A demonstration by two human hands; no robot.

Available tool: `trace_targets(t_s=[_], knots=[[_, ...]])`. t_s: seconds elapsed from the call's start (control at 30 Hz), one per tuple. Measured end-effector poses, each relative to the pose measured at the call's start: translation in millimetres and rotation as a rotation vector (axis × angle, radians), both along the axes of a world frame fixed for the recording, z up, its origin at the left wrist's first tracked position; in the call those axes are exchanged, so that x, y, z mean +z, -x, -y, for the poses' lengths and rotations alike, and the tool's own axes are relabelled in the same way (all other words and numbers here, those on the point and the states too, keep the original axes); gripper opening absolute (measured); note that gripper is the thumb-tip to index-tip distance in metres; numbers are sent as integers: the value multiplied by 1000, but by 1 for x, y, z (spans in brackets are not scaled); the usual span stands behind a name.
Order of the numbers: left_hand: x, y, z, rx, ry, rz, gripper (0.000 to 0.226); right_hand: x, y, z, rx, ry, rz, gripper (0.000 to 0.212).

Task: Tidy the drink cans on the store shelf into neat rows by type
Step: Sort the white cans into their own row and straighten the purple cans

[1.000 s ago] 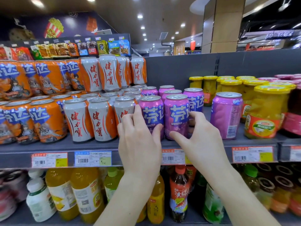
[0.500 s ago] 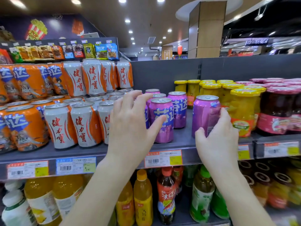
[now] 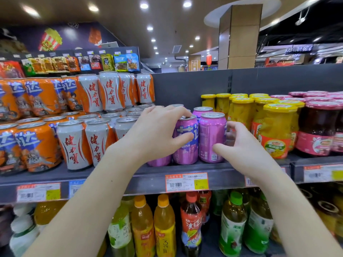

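Left hand gripped the middle purple can. The thumb lay across the can's front label and the fingers curled over its top rim.

Right hand gripped the right purple can. The thumb pressed low on its front and the fingers curled round its right side. The hands were apart, one can each.

Both cans stood upright at the front edge of the shelf, just beside each other; could not tell whether they touched. A third purple can stood left of the middle one, mostly hidden under the left hand. More purple cans stood behind them.

To the left on the same shelf were white-and-orange cans in rows, then orange cans further left. A second layer of both was stacked on top towards the back.

To the right were yellow-lidded jars of yellow fruit, near the right purple can, then red-lidded jars with dark contents.

A price tag was on the shelf's front strip below the purple cans. Bottles of yellow, green and red drinks stood on the level below.
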State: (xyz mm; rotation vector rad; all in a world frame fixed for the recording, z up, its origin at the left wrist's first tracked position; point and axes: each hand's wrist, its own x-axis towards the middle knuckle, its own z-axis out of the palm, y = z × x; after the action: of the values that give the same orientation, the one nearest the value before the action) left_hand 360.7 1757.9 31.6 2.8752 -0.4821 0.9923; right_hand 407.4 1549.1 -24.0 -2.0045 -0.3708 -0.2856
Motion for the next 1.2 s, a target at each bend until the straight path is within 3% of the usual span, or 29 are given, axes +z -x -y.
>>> trace_targets(t_s=[0.17,0.3,0.47,0.57,0.67,0.77,0.83,0.93,1.07,1.2], knots=[[9,-7,2,-18,2,-82,48,-3,0,0,-14,41,72,62],[13,-10,-2,-78,78,-132,42,-2,-2,9,74,44,-21,63],[19,-10,-7,-139,145,-184,41,-7,-3,1,-78,49,99,64],[22,-11,-9,-145,160,-215,40,-6,-4,2,-46,96,80,67],[32,-12,-14,-165,208,-273,34,12,-7,15,26,119,22,65],[50,-19,-24,-160,331,-264,23,47,-11,21,-14,80,131,55],[62,-32,-30,-77,308,-244,20,77,-17,16,-14,96,190,44],[75,-53,-30,12,213,-322,22,115,-38,-4,2,308,163,37],[81,-72,-20,68,70,-458,35,136,-74,-34,10,698,-63,56],[80,-91,-13,127,-73,-512,50,135,-93,-46,43,792,-234,49]])
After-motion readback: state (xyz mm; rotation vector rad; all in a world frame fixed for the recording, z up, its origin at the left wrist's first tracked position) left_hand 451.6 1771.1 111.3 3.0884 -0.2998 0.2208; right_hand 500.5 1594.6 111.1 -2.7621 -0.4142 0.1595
